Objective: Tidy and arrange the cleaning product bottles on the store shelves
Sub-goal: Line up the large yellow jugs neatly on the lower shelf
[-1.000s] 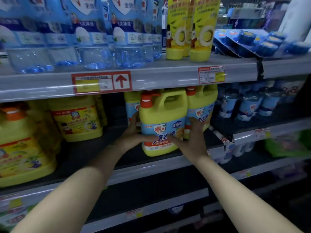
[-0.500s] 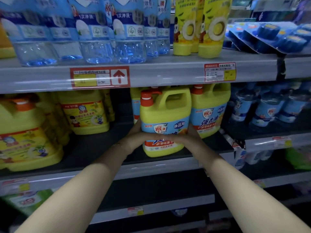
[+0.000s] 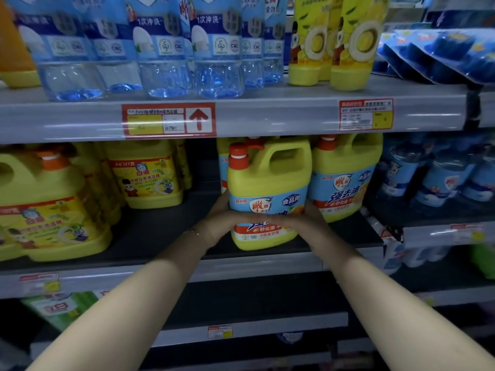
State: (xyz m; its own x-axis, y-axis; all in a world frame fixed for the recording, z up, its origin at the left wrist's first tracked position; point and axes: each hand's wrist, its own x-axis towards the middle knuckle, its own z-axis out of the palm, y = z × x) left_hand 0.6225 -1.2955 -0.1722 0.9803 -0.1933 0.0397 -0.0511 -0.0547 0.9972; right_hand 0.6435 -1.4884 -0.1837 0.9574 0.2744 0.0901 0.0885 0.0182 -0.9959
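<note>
Left hand, right hand both clasp yellow jug at shelf front. Left-side jugs sit staggered; tidying likely unfinished.

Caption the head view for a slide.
Left hand and right hand grip a yellow detergent jug on the middle shelf.

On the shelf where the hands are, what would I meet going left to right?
You'd meet a big yellow jug with an orange cap → a smaller yellow jug further back → the red-pump jug held by the left hand and right hand → a blue-label yellow jug → blue bottles.
</note>
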